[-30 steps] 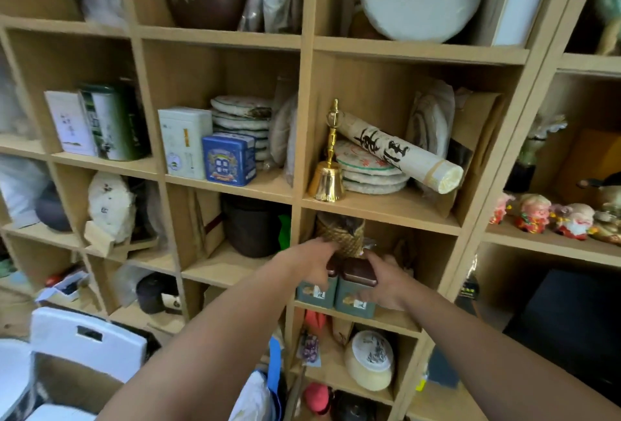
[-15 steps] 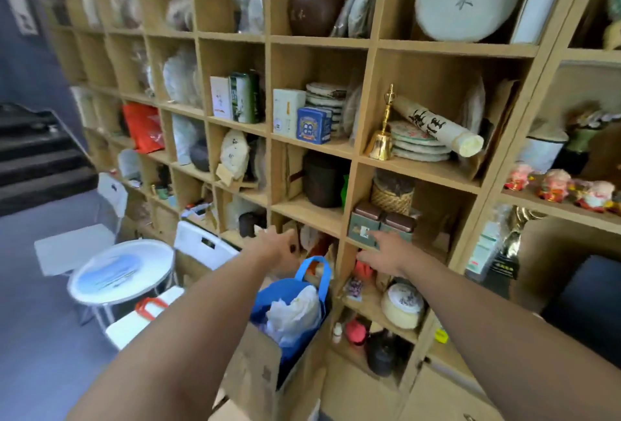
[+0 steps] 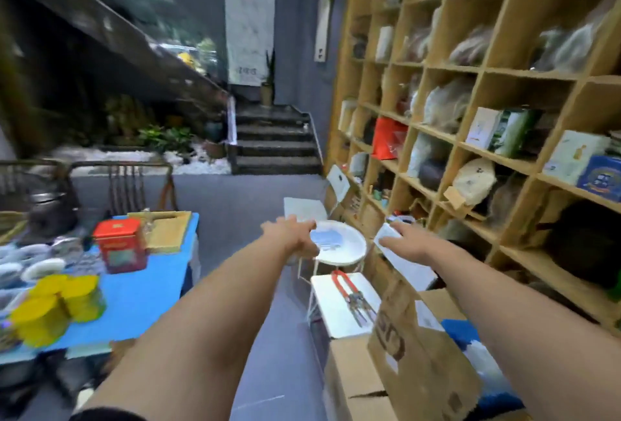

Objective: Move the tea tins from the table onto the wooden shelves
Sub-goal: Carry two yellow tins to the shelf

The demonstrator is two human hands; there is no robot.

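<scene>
left hand [image 3: 295, 236] empty | right hand [image 3: 406, 242] empty | red tin [image 3: 120, 244] on table [image 3: 151, 286]

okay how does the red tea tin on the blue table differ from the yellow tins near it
The red tin is square-sided and boxy; the yellow tins are round canisters. The red tin stands alone farther back, while the yellow tins cluster together near the front edge. Both kinds sit upright on the blue table, untouched by either hand.

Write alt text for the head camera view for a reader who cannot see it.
Both hands, left hand and right hand, reach forward empty and open between a blue table on the left, holding a red tea tin and yellow tins, and the wooden shelves on the right. The picture is motion-blurred.
</scene>
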